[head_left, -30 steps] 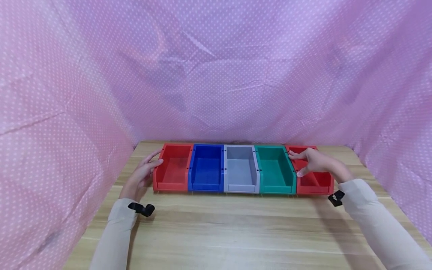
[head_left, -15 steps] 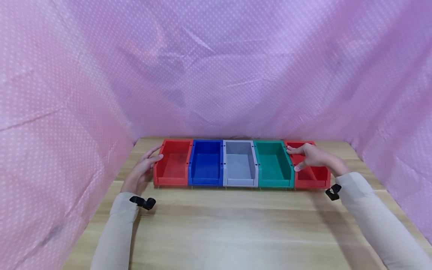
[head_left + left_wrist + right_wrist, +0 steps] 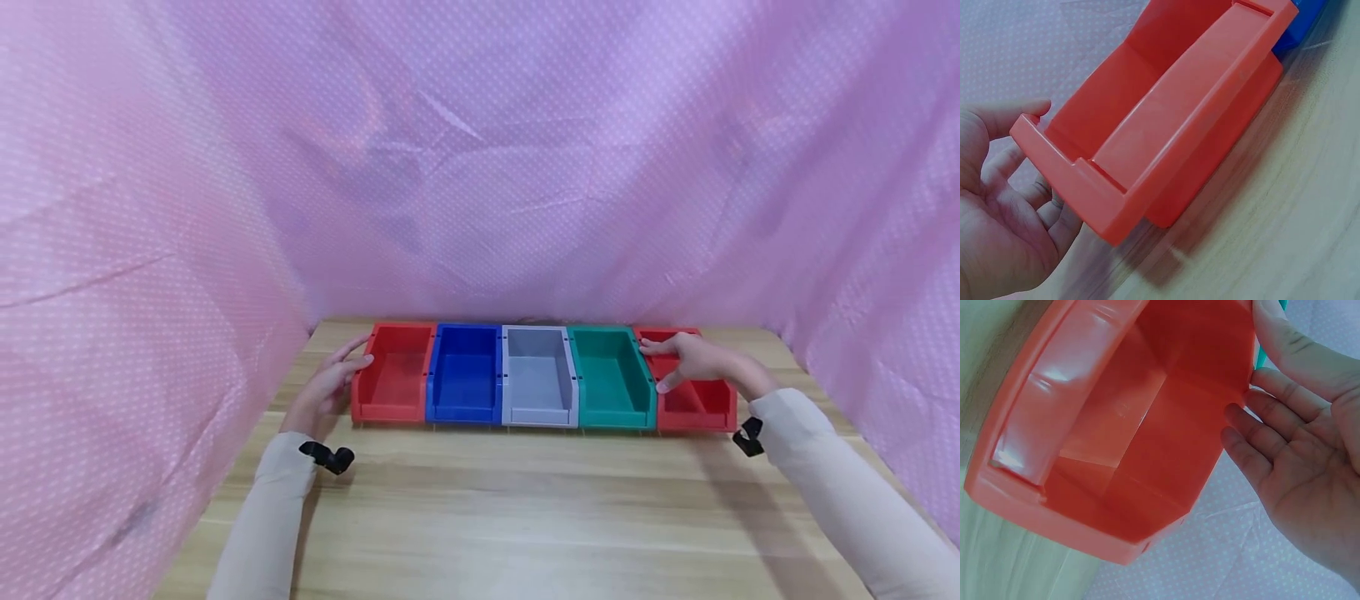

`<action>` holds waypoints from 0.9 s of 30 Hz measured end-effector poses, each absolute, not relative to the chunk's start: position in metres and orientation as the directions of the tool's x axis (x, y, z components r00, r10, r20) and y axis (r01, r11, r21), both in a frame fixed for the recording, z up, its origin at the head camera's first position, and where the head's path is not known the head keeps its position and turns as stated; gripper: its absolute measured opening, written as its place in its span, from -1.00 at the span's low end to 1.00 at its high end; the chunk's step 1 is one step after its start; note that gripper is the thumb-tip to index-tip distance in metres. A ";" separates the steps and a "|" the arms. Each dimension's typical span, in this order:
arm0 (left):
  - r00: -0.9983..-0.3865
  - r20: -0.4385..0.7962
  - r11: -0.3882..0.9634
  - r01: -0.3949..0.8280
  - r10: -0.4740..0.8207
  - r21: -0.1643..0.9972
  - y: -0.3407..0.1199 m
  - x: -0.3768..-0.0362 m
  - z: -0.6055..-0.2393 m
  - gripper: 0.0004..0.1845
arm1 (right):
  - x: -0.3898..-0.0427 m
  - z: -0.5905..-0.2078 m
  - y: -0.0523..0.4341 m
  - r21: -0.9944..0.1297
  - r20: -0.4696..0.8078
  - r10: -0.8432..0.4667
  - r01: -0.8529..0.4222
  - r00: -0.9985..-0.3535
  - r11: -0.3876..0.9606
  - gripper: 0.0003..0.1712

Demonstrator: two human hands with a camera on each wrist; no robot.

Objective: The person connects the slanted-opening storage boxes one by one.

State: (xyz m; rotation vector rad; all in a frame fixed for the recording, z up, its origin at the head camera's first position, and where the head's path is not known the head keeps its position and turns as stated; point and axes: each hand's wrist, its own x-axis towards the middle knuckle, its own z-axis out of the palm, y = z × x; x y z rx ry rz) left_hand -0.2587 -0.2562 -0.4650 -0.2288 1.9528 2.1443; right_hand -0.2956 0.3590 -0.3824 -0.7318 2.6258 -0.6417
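Side by side stands a row of open-front plastic bins: a left red bin (image 3: 393,379), a blue bin (image 3: 463,379), a grey bin (image 3: 538,379), a green bin (image 3: 611,375) and a right red bin (image 3: 693,412). My left hand (image 3: 330,387) grips the left red bin's outer side, its thumb over the rim and the other fingers along the outside wall. Reaching over the right red bin, my right hand (image 3: 697,358) touches the wall it shares with the green bin. In the right wrist view its fingers (image 3: 1260,431) look fairly straight at the rim.
The bins stand toward the back of a wooden table (image 3: 480,508). A pink dotted curtain (image 3: 480,183) hangs behind and on both sides. Each sleeve cuff carries a black clip, a left clip (image 3: 327,457) and a right clip (image 3: 748,437).
The head view has tilted slightly up and down. Both hands stay at the same places on the bins, and the row keeps its order.
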 end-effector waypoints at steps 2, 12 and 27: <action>-0.963 -0.261 -0.053 -0.265 0.067 0.963 -0.255 -0.261 -0.465 -0.27 | -0.295 -0.383 0.362 -0.506 -0.193 -0.555 -0.403 -0.809 0.762 0.00; -0.971 -0.218 0.160 -0.202 0.092 0.966 -0.257 -0.275 -0.457 -0.25 | -0.299 -0.384 0.369 -0.512 -0.156 -0.558 -0.416 -0.815 0.751 -0.03; -0.975 -0.212 0.382 -0.170 0.072 0.908 -0.250 -0.280 -0.438 -0.27 | -0.306 -0.383 0.368 -0.495 -0.152 -0.581 -0.447 -0.800 0.745 -0.07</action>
